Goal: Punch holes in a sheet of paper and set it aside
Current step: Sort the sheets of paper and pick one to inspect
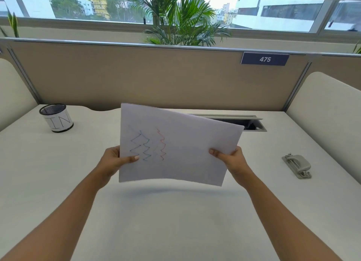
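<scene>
Just one sheet of paper [185,149] here, held up in the air over the white desk [156,221], tilted a bit, not touching it. Two hands on it: left hand [111,161] pinching the left edge, thumb on top, other fingers hidden behind; right hand [232,161] pinching the lower right edge the same way. Three clear zigzag scribbles on the sheet (blue, green, red), maybe a faint fourth, hard to tell. One grey hole punch [298,166] sitting on the desk well off to the right, apart from both hands. One mesh cup [56,118] marked "IN" at far left. One open cable hatch [252,122] behind the sheet, partly covered. One "475" plate [264,59] up on the partition.
</scene>
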`<state>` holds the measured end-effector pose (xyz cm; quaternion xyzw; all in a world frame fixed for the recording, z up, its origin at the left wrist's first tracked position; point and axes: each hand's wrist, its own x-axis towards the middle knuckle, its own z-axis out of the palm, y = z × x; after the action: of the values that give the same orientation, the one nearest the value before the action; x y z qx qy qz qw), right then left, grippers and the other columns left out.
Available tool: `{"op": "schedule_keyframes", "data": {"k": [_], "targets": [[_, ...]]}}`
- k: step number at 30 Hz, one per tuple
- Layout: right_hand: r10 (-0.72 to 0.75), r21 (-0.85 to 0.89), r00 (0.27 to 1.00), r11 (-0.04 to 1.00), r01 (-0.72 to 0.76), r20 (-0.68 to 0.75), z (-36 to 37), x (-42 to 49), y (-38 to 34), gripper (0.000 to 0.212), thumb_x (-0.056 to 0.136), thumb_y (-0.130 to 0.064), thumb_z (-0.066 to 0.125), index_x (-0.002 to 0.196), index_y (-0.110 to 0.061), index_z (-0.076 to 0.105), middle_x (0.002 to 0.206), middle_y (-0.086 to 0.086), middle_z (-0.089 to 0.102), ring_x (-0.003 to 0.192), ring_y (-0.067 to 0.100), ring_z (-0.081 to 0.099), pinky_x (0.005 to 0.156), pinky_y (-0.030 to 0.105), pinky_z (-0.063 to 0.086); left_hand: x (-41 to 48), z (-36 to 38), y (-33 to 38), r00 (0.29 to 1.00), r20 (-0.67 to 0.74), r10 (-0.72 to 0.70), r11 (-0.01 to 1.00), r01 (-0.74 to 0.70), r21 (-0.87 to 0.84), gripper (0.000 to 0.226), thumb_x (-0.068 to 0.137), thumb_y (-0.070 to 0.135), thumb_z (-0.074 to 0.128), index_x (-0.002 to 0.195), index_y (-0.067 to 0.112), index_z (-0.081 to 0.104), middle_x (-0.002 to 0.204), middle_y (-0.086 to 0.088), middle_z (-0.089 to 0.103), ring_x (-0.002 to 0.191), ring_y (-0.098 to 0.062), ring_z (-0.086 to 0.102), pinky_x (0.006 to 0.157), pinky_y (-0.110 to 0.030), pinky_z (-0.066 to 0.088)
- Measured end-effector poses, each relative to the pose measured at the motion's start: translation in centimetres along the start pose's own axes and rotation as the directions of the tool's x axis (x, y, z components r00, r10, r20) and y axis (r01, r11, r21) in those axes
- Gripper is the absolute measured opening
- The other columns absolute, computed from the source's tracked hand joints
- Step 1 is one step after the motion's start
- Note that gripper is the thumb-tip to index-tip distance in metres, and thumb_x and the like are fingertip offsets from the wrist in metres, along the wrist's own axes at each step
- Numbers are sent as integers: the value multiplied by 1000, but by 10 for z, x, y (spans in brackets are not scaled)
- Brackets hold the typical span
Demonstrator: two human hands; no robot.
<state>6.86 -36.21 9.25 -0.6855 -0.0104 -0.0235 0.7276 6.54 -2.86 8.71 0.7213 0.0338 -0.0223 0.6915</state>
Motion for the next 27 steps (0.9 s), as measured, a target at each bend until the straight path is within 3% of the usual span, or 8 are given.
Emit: {"op": "schedule_keyframes", "data": {"k": [3, 7, 11, 15, 17, 20, 24, 27], "targets": [[32, -62, 999, 998, -31, 18, 4, -1, 3, 27, 75, -9, 74, 99, -16, 64, 99, 7, 68, 89, 27, 64, 76, 37, 55, 1, 7, 0, 1000, -14, 12, 999, -12, -33, 30, 67, 5, 76, 93, 16, 68, 82, 7, 76, 73, -12, 72, 57, -22, 56], [25, -37, 1000, 999, -25, -7, 7, -1, 5, 29, 76, -8, 73, 100, -19, 62, 97, 4, 67, 87, 24, 64, 73, 33, 55, 1, 14, 0, 993, -98, 67, 997, -71, -42, 27, 71, 1, 74, 88, 21, 67, 84, 5, 73, 77, -18, 68, 64, -31, 53], [26, -37, 1000, 999, -27, -17, 6, 1, 5, 26, 75, -10, 74, 94, -25, 62, 93, 0, 68, 85, 20, 65, 69, 29, 56, 1, 12, -1, 990, -93, 104, 993, -109, -54, 27, 68, 2, 75, 85, 22, 68, 77, 11, 75, 69, -10, 69, 58, -22, 54], [82, -33, 997, 996, -82, -6, 0, -2, 15, 28, 71, -14, 77, 95, -23, 64, 97, 3, 70, 91, 25, 66, 75, 34, 56, -2, 11, -8, 996, -49, 69, 994, -73, -78, 36, 49, 11, 87, 81, 20, 72, 78, 6, 76, 69, -9, 71, 56, -18, 54], [106, -35, 994, 994, -106, -7, -2, -4, 21, 28, 70, -14, 77, 94, -22, 66, 98, 3, 71, 92, 25, 66, 78, 35, 55, -3, 11, -12, 997, -42, 67, 994, -70, -78, 20, 62, 7, 80, 73, 23, 76, 76, 6, 76, 68, -9, 70, 57, -18, 55], [111, -31, 993, 993, -112, -37, -4, -5, 25, 22, 70, -14, 77, 88, -23, 68, 91, 0, 72, 88, 23, 66, 79, 37, 55, -2, 12, -14, 994, -72, 81, 995, -85, -58, 26, 74, 2, 71, 68, 27, 76, 73, 7, 75, 64, -8, 69, 55, -18, 55], [70, -18, 996, 997, -71, -58, -3, -2, 20, 21, 70, -14, 77, 86, -25, 68, 86, -4, 72, 83, 20, 66, 72, 32, 56, 0, 12, -3, 989, -81, 122, 990, -127, -62, 23, 68, 11, 78, 70, 33, 76, 73, 9, 75, 63, -7, 69, 54, -18, 54], [73, -22, 996, 997, -74, -42, -3, -1, 19, 23, 68, -17, 78, 87, -26, 68, 88, -5, 73, 84, 19, 67, 71, 30, 56, 0, 10, -3, 990, -69, 123, 989, -128, -74, 22, 60, 10, 81, 72, 27, 76, 75, 8, 75, 67, -7, 70, 55, -17, 54]]}}
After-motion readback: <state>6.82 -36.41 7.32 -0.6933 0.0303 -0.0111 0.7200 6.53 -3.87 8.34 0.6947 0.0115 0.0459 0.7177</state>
